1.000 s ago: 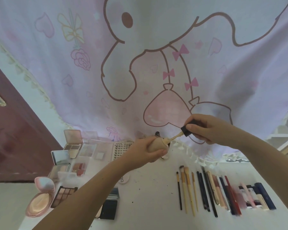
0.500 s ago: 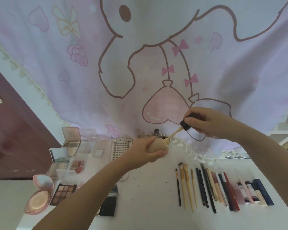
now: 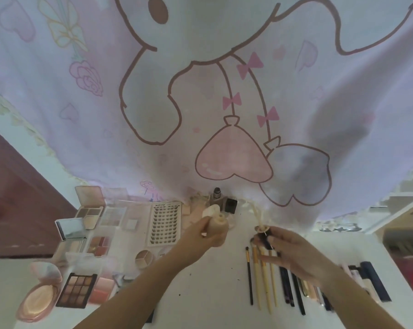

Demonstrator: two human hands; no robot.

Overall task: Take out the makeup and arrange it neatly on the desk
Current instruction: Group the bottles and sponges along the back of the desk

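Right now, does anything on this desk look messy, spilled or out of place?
Mostly tidy: palettes at left, brushes in a row at right. The odd bit is the foundation bottle in the left hand, tilted and uncapped, while the right hand holds its black cap apart. Small dark specks dot the desk.

A beige foundation bottle (image 3: pixel 217 223) is tilted above the white desk (image 3: pixel 208 276), uncapped, apart from its dark cap with applicator (image 3: pixel 264 235). Open eyeshadow palettes (image 3: pixel 76 290) and compacts (image 3: pixel 38 302) lie grouped at left beside a lash tray (image 3: pixel 164 224); brushes and pencils (image 3: pixel 267 279) lie side by side at right.
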